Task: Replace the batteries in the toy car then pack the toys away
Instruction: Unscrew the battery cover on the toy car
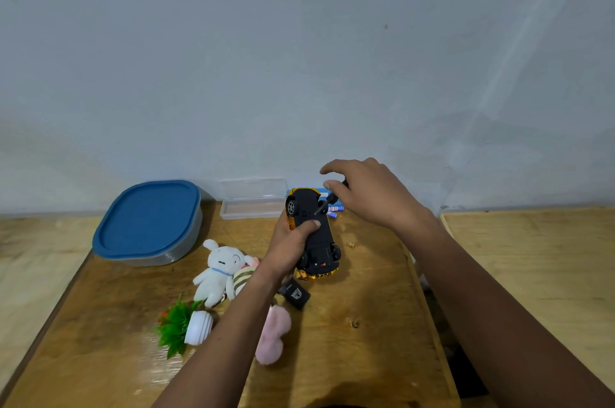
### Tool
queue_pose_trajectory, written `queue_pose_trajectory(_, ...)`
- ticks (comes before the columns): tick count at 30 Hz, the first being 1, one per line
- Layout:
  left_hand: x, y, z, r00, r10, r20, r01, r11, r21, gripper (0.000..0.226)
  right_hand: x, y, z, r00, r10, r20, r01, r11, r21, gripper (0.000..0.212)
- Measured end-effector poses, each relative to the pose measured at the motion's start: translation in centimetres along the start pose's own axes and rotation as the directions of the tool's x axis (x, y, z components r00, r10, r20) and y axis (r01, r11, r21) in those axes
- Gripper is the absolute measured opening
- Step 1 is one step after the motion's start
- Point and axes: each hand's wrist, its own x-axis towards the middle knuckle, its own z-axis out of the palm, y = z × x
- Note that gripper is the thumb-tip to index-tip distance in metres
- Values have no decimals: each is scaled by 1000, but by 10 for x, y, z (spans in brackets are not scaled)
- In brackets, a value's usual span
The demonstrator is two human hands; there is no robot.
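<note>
Pink plush toy (271,337) and a toppled potted plant (186,324) lie on the counter (366,357), nearer than the toy car (319,247). The left hand (293,241) grips the car belly-up, fingers curled round its side. Over the car's far end the right hand (366,191) pinches a screwdriver (332,197), tip on the underside; batteries (334,210) lie just beyond.

Bare left hand (289,242), bare right hand (369,194)

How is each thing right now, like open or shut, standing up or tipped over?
Car, upside down, held by left hand.
Screwdriver, pinched in right hand, tip on the car's underside.
Tub, lid on.
Clear case, open.
Plant pot, tipped on its side.
Batteries, lying loose behind the car.
</note>
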Motion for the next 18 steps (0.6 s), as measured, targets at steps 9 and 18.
queue_pose_trajectory(9,2,3,-1,999,16,-40,-15,1000,14,41,-2,3,1,999,-24,46,26,999,-45,45)
queue_pose_trajectory(18,4,4,-2,998,-12,-57,12,1000,-3,35,-2,5,0,990,-85,113,67,987,149,71)
